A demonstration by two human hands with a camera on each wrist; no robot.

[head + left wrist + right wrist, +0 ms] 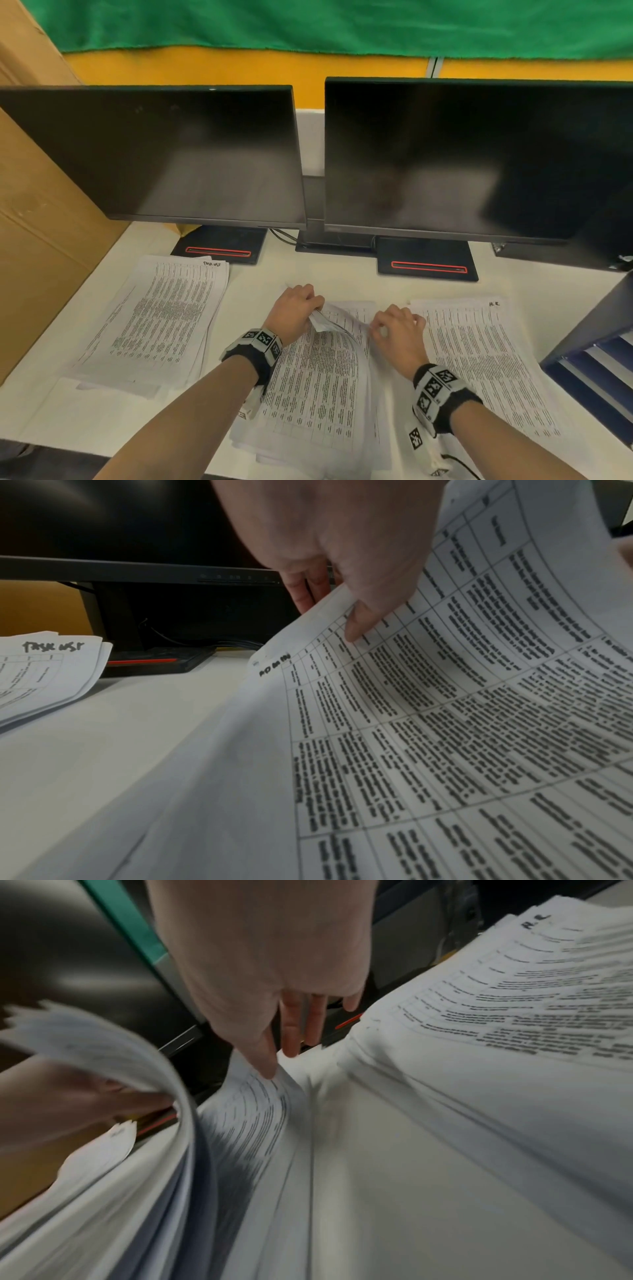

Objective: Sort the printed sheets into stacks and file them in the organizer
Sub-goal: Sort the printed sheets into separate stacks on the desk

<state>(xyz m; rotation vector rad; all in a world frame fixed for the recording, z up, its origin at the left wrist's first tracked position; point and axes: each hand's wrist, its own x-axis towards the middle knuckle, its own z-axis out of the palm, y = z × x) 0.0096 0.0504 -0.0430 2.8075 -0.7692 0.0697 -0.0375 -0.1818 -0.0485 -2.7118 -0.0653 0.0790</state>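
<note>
Three stacks of printed table sheets lie on the white desk. The left stack is marked by hand at its top, and so is the right stack. Between them lies the middle stack. My left hand grips a bundle of sheets bent up from the middle stack's far edge, thumb on the printed face. My right hand pinches the far right corner of a lower sheet in that stack with thumb and forefinger. The dark blue organizer stands at the right edge.
Two dark monitors stand behind the stacks, their black bases close to the papers' far edges. A large cardboard box walls off the left side. Bare desk shows at the front left.
</note>
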